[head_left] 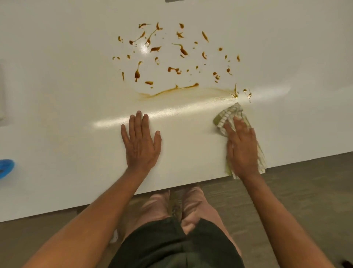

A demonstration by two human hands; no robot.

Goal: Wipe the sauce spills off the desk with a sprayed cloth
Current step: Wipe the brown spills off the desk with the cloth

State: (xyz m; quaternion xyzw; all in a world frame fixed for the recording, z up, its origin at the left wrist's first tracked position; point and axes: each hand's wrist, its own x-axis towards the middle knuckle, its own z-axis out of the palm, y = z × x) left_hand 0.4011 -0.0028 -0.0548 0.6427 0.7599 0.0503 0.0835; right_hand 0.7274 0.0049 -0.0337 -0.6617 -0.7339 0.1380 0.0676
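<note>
Right hand [241,147] pressed flat, grip spread, pinning green-and-white striped cloth [228,114] to white bench [57,95]. Brown sauce spatters [172,57] ahead and leftward, smeared streak nearest. Left hand [141,143] flat, empty, bracing.

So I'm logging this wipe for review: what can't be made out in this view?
- Blue object: cut off by the left edge, head view.
- Cloth: mostly hidden under the right hand.
- Grey thing: cropped by the top edge.
- Cloth dampness: not visible.
</note>
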